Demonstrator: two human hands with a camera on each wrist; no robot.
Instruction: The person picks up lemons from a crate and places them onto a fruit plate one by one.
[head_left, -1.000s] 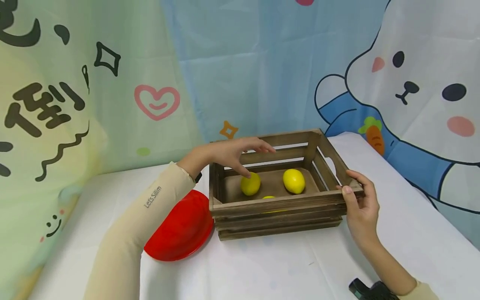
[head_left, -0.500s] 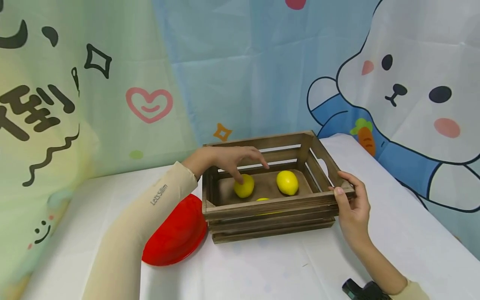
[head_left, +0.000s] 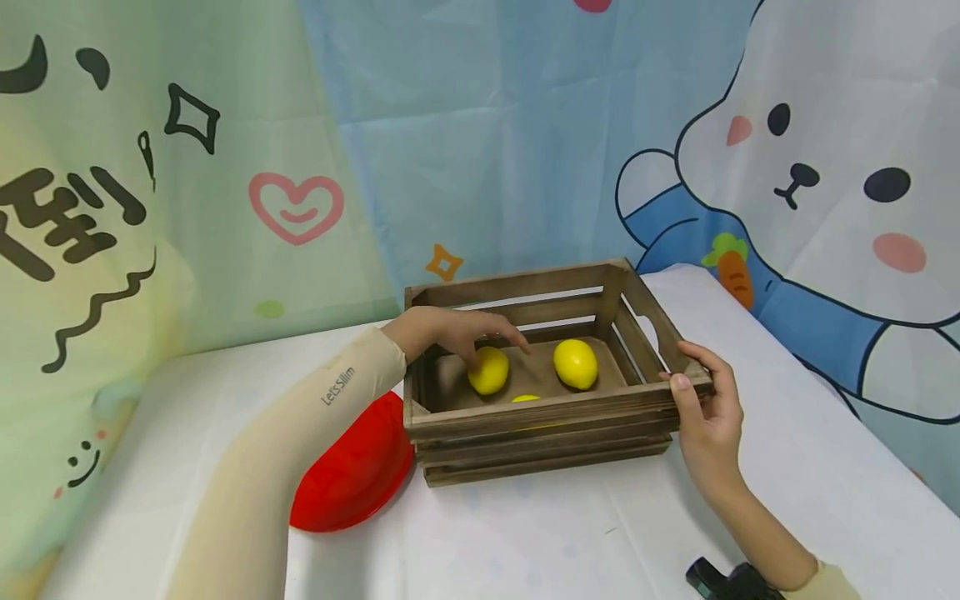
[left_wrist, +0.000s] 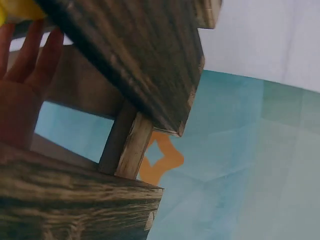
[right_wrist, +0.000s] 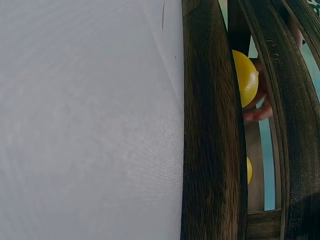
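My left hand (head_left: 457, 332) reaches over the left end of a slatted wooden crate (head_left: 555, 410). Its thumb is at the left lemon (head_left: 490, 372), and the forefinger stretches out past the fruit without curling round it. In the left wrist view, extended fingers (left_wrist: 37, 60) lie close to a yellow lemon (left_wrist: 22, 9) cut off by the frame; contact is hard to tell. A second lemon (head_left: 576, 364) rests on the crate floor to the right. Only the top of a third lemon (head_left: 527, 398) shows behind the front slat. My right hand (head_left: 712, 412) grips the crate's front right corner.
A red plate (head_left: 356, 475) lies left of the crate, partly under the left forearm. White cloth (head_left: 525, 542) covers the table. A printed curtain (head_left: 465, 125) hangs behind. The black wrist device (head_left: 731, 579) shows at the lower right.
My left hand has lowered into the crate, coming down around the left lemon. The right hand keeps its grip on the corner. The whole view shifted slightly.
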